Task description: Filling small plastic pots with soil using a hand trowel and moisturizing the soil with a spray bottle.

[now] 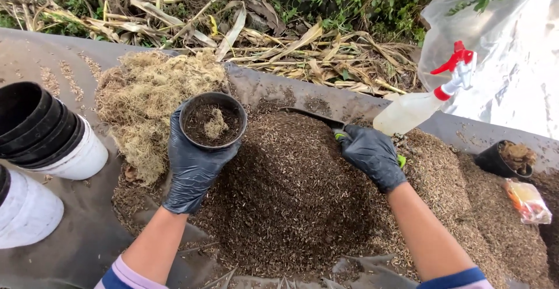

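A small black pot [213,120] with dark mix and a tuft of dry moss inside sits cupped from below in the gloved left hand [195,164], its fingers [177,131] curled closed around the pot's wall. The gloved right hand [372,155] is closed tight around the green handle of a dark trowel [311,117], whose blade reaches away from the fingers over a mound of brown husk mix [291,190]. Beyond the left fingers lies a heap of dry moss [142,97]; outside them, stacked pots [43,131]. Past the right fingers leans a spray bottle [422,105].
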